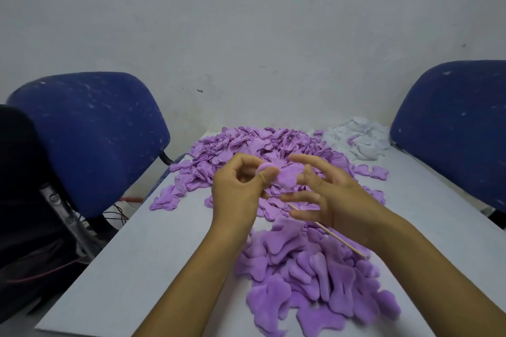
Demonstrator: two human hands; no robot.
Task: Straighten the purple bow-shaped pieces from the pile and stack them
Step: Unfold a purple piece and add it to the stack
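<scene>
A big loose pile of purple bow-shaped pieces (pixel 246 150) covers the far part of the grey table (pixel 131 254). A nearer heap of flattened purple pieces (pixel 315 268) lies under my right forearm. My left hand (pixel 241 191) pinches one purple piece (pixel 286 178) between thumb and fingers, held above the pile. My right hand (pixel 328 194) is beside it with fingers spread and its thumb against that piece. A thin wooden stick (pixel 342 241) runs along the underside of my right hand, tucked between its lower fingers.
A heap of white pieces (pixel 361 137) sits at the far right of the table. Blue chairs stand at the left (pixel 90 139) and right (pixel 454 128). Wires and a dark object (pixel 27 200) lie left of the table, with a wall behind.
</scene>
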